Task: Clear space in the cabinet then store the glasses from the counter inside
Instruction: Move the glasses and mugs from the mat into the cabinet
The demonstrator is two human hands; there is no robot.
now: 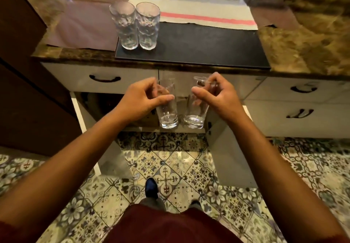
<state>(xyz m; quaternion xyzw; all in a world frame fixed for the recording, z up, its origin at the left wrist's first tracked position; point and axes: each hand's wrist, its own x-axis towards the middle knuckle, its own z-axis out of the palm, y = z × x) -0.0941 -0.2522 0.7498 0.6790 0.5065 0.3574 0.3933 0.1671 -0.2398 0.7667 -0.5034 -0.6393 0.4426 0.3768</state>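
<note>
2 smooth glasses are gripped near the rims: left hand (141, 99) closed on left glass (167, 108), right hand (217, 97) on right glass (196, 110), held before the open cabinet (117, 108). 2 textured glasses (135, 25) are left touching on the black mat (198, 47), beside a striped towel (198, 10).

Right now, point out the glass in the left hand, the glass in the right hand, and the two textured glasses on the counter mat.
Glass in left hand (168, 117): head view, thick base.
Glass in right hand (194, 120): head view, thick base.
Textured glasses (146, 28): head view, wall of the right-hand one.
</note>
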